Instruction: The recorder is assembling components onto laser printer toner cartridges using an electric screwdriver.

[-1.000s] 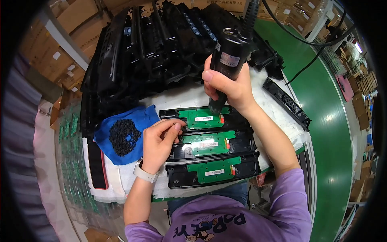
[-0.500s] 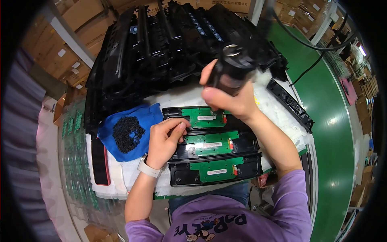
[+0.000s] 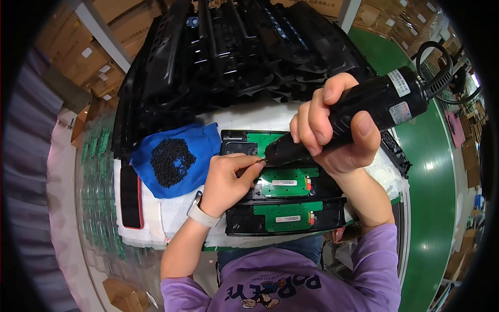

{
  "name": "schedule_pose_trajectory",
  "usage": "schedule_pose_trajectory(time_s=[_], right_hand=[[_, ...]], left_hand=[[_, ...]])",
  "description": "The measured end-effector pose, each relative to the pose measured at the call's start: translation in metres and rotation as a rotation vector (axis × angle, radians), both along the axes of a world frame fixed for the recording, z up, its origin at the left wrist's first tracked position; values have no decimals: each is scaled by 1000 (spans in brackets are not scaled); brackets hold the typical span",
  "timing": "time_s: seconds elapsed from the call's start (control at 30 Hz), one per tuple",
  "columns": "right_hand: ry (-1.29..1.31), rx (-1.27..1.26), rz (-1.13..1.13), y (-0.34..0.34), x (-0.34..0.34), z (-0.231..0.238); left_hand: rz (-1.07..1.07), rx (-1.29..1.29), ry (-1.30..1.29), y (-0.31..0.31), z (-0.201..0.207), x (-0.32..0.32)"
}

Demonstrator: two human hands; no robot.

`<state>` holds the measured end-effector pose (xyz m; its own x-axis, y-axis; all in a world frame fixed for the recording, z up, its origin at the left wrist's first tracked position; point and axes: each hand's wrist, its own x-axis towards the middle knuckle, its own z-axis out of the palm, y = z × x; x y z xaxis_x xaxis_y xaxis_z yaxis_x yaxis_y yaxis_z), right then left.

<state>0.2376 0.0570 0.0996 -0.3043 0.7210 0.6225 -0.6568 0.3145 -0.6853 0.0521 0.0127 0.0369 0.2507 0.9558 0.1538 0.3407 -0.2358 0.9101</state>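
My right hand (image 3: 332, 130) is wrapped round a black corded electric screwdriver (image 3: 387, 101), tilted with its tip down to the left. At that tip, the thumb and forefinger of my left hand (image 3: 228, 179) pinch what looks like a small screw, mostly hidden by the fingers. Both hands are over three long black plastic housings lying in rows. Each carries a green circuit board: the far board (image 3: 260, 138) is partly covered by the screwdriver, while the middle board (image 3: 291, 182) and the near board (image 3: 285, 218) show white labels and red-and-white connectors.
Left of the housings, a blue cloth (image 3: 200, 140) holds a heap of small black screws (image 3: 167, 162). A phone with a red edge (image 3: 132, 197) lies at the table's left. Black plastic parts (image 3: 228, 67) are piled at the back. Another black housing (image 3: 396, 156) lies at the right.
The screwdriver has swung from upright to a tilt, and its tip has come to my left fingertips. My left hand has moved slightly right. The whole view has shifted a little.
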Motion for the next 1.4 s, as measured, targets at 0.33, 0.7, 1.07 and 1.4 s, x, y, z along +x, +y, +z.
schedule_pose_trajectory(time_s=[0.33, 0.7, 1.07, 1.4], right_hand=[[11, -32, -28, 0, -2, -2], [32, -115, -101, -2, -6, -3], [-27, -213, -244, 11, 23, 7], [-168, -192, -533, 28, 58, -6]], left_hand=[[-15, -12, 18, -2, 0, 0], [-49, 1, 50, -2, -2, -2], [5, 175, 231, 0, 6, -7], [149, 266, 178, 6, 4, -7]])
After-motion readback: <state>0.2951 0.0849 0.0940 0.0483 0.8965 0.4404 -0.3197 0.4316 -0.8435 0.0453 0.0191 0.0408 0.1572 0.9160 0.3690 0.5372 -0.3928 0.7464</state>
